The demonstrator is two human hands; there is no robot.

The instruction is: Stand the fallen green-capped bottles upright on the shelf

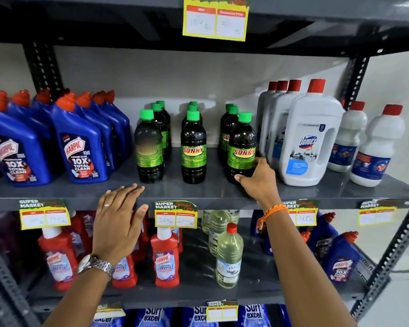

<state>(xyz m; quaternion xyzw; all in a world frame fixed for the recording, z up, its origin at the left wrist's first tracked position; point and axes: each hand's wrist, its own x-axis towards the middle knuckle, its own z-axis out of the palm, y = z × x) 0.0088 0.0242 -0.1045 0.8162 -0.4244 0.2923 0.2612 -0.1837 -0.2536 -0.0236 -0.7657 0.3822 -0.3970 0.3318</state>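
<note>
Green-capped SUNNY bottle point(241, 147) upright, right hand point(257, 179) touching.

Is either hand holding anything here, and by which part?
The right hand grips the front-right green-capped bottle low on its body, below the label. The left hand lies open on the shelf edge, holding nothing.

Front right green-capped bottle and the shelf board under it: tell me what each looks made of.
Front right green-capped bottle: probably clear glossy plastic holding dark liquid, given the highlights on its shoulder; the cap looks like matte green plastic. Shelf board: likely grey painted metal, smooth with a faint sheen, fixed to perforated uprights.
</note>
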